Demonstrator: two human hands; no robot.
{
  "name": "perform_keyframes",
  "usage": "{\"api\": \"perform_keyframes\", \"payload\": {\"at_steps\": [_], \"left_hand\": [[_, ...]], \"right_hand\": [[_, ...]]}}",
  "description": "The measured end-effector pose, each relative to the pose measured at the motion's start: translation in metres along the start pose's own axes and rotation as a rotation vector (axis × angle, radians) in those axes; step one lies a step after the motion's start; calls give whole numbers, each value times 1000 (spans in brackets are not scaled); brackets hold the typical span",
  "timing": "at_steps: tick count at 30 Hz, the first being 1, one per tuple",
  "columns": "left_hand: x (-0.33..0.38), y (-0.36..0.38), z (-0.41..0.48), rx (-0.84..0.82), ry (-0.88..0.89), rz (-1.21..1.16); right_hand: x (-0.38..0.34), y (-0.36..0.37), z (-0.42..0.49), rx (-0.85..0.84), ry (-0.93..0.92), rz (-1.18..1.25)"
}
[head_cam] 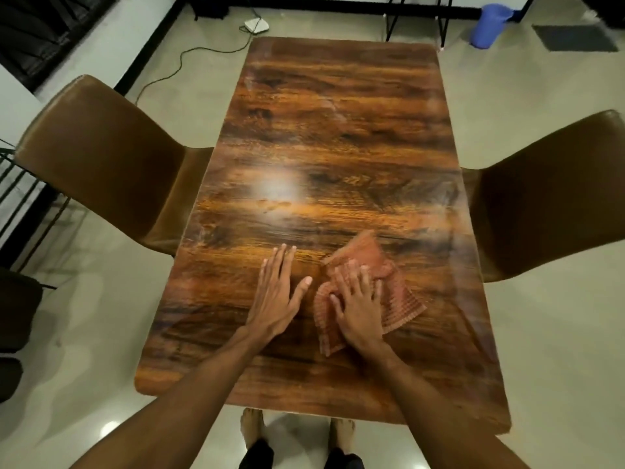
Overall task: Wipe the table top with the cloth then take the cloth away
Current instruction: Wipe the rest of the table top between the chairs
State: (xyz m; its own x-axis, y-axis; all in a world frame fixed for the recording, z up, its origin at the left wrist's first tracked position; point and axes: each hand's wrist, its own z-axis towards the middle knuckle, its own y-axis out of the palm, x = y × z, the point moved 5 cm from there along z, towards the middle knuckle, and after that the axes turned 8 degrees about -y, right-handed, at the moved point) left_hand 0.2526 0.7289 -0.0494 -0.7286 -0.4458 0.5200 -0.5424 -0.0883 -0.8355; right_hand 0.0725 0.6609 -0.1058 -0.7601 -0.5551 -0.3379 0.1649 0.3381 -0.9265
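A glossy dark wooden table top (324, 137) runs away from me. On its near right part lies an orange-red checked cloth (399, 306), crumpled and partly spread. My right hand (358, 306) lies flat on top of the cloth, fingers spread, pressing it against the wood. My left hand (277, 296) rests flat on the bare wood just left of the cloth, fingers straight, holding nothing. A bright light reflection shows on the table's middle.
A brown chair (101, 164) stands at the table's left side and another brown chair (548, 198) at its right. A blue bin (488, 25) stands on the floor at the far right. A cable (189, 55) trails across the floor far left. My bare feet show below the near edge.
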Motion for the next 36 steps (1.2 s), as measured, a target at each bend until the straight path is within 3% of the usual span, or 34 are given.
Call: {"api": "perform_keyframes", "payload": {"at_steps": [2, 7, 9, 11, 13, 15, 19, 21, 22, 23, 26, 28, 30, 33, 36], "left_hand": [[16, 12, 1, -8, 21, 6], [38, 25, 0, 0, 27, 24], [39, 25, -3, 1, 18, 25], [37, 24, -5, 5, 7, 35], [31, 21, -8, 8, -8, 43], [22, 16, -9, 14, -30, 48], [-1, 0, -13, 43, -56, 21], [-16, -11, -12, 60, -63, 8], [-22, -15, -12, 59, -65, 5], [-30, -19, -12, 59, -64, 1], [-52, -30, -9, 44, -85, -9], [-62, -38, -3, 56, -75, -6], [-90, -53, 2, 61, -65, -42], [-113, -69, 10, 87, -45, -75], [-172, -99, 23, 80, -22, -49]], "right_hand": [[12, -3, -8, -28, -166, -36], [126, -47, -14, 108, 319, 32], [108, -46, -6, 136, 325, 30], [58, -26, 6, 77, 138, 35], [7, 1, 8, -31, -167, -18], [-1, 6, 12, -63, -304, -65], [71, -21, 23, 64, 82, 8], [72, -26, 29, 100, 247, 33], [54, -24, 33, 103, 246, 30], [24, -14, 38, 75, 177, 25], [-82, 31, 36, -77, -275, -14], [-107, 41, 40, -143, -419, -51], [-104, 39, 65, -106, -286, -65], [-71, 16, 88, -10, 60, 16], [-151, 38, 98, 37, 142, 20]]}}
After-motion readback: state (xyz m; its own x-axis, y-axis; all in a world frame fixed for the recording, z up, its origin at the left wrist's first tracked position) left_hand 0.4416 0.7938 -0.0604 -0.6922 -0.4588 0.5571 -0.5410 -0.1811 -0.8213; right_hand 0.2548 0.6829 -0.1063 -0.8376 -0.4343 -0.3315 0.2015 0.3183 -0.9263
